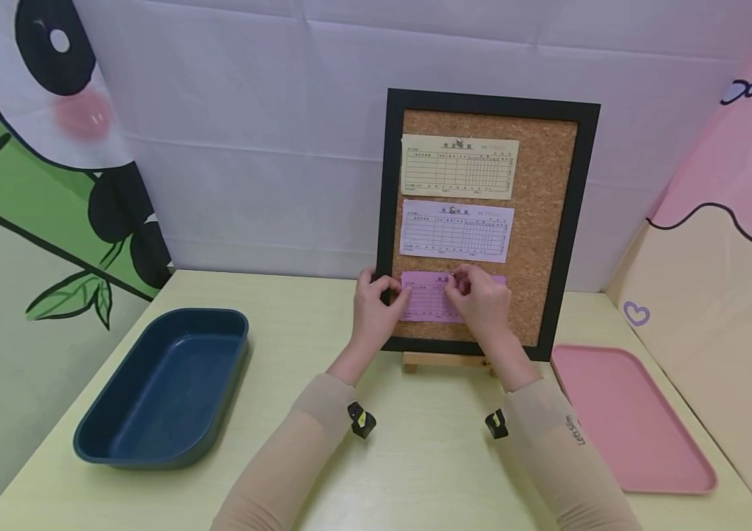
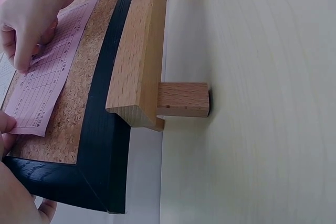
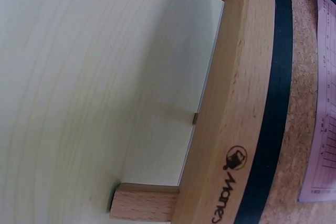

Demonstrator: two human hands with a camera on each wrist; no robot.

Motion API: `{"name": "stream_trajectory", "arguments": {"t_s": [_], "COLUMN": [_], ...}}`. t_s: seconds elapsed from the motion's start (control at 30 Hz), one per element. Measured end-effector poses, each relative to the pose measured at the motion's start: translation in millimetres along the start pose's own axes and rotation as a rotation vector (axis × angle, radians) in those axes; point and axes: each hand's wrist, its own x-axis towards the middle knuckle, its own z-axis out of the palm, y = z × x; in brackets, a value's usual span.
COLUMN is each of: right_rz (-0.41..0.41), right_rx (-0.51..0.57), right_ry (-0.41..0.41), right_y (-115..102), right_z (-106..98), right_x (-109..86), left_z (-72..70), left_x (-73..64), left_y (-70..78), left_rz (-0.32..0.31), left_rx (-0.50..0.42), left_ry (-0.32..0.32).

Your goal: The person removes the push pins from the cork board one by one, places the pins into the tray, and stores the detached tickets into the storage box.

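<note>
A pink receipt slip (image 1: 423, 299) lies against the lower part of a black-framed corkboard (image 1: 542, 192). At the slip's left edge, the thumb and forefinger of my left hand (image 1: 376, 306) pinch the paper; its other fingers reach round the frame's edge. My right hand (image 1: 484, 301) is over the slip's top middle, thumb and forefinger pinching a small pushpin mostly hidden by the fingertips. Above hang a cream slip (image 1: 458, 169) and a pale purple slip (image 1: 455, 234), each with a pin at its top middle. The right wrist view shows only the pink slip's corner (image 3: 323, 171).
A wooden easel (image 2: 139, 51) supports the board on the pale table (image 1: 296, 332). To the left stands a deep blue bin (image 1: 216, 435); a flat pink tray (image 1: 641, 420) lies to the right. A printed cloth (image 1: 249, 147) hangs behind.
</note>
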Motion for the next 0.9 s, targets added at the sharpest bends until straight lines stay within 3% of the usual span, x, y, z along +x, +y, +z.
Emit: {"name": "stream_trajectory", "arguments": {"t_s": [0.43, 0.9], "right_rz": [-0.004, -0.011], "right_rx": [-0.010, 0.023], "right_ry": [-0.014, 0.013], "right_y": [0.6, 1.2], "right_z": [-0.7, -1.1], "right_x": [0.2, 0.3], "left_z": [0.1, 0.6], "left_x": [0.1, 1.0], "left_y": [2.0, -0.4], "left_rz": [-0.015, 0.014], "left_rx": [0.003, 0.038], "left_ry": [0.001, 0.002]}}
